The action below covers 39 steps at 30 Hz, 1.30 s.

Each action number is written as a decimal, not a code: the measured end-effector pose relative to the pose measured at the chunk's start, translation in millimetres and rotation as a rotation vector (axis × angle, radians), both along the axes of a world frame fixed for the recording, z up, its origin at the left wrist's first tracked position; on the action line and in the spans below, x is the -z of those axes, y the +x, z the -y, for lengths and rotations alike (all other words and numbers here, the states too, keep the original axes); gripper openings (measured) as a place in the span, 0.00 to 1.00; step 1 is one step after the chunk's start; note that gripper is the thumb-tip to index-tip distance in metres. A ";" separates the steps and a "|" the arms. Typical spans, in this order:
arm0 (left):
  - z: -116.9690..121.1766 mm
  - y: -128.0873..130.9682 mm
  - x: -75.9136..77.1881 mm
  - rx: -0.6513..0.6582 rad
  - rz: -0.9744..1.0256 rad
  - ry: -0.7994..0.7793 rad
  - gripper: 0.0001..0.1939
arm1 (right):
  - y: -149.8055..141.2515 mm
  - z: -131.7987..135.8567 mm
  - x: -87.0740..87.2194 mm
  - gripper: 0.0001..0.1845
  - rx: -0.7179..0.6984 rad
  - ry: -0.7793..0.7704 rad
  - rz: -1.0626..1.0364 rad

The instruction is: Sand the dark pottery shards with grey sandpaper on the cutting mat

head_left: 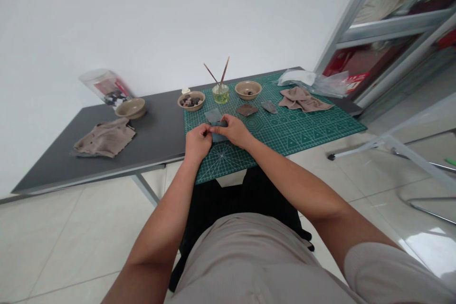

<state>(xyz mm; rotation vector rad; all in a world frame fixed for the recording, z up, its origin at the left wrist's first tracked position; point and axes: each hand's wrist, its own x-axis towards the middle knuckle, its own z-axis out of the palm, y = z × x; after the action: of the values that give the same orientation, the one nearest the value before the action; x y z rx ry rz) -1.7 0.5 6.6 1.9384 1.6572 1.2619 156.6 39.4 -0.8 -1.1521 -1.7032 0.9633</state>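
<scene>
Both of my hands meet over the near left part of a green cutting mat (302, 128). My left hand (197, 143) is closed in a pinch on the left end of a small dark grey piece (218, 124). My right hand (233, 130) curls around the same piece from the right. A grey-blue flat sheet (213, 115) lies on the mat just beyond my fingers, partly under the piece. What the small piece is made of is too small to tell.
On the mat stand a bowl of dark fragments (191, 100), a glass with two sticks (221, 92), another bowl (248, 89), two flat shards (246, 109) and a brown cloth (302, 99). A second cloth (105, 137), bowl (130, 108) and plastic bag (105, 86) lie left on the grey table (160, 137). Metal shelving (392, 28) stands right.
</scene>
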 end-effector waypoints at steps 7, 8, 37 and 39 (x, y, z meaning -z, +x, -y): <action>-0.5 -1.8 2.2 0.026 0.169 -0.104 0.04 | 0.6 -1.3 4.3 0.27 -0.051 -0.024 -0.136; -0.2 -1.3 2.1 0.021 0.146 -0.093 0.05 | 0.4 -1.0 3.6 0.27 -0.043 -0.013 -0.108; -8.5 -8.5 6.7 0.218 0.554 -0.119 0.10 | 4.1 -2.4 2.1 0.30 -0.184 -0.212 -0.502; -9.8 -9.2 6.2 0.221 0.626 -0.111 0.10 | 4.2 -3.4 2.9 0.29 -0.183 -0.243 -0.578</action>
<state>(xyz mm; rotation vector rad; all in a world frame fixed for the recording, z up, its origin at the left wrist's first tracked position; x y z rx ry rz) -10.9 10.3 0.5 1.4059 1.1363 1.4511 160.8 42.8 -3.6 -0.7627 -1.2547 1.4828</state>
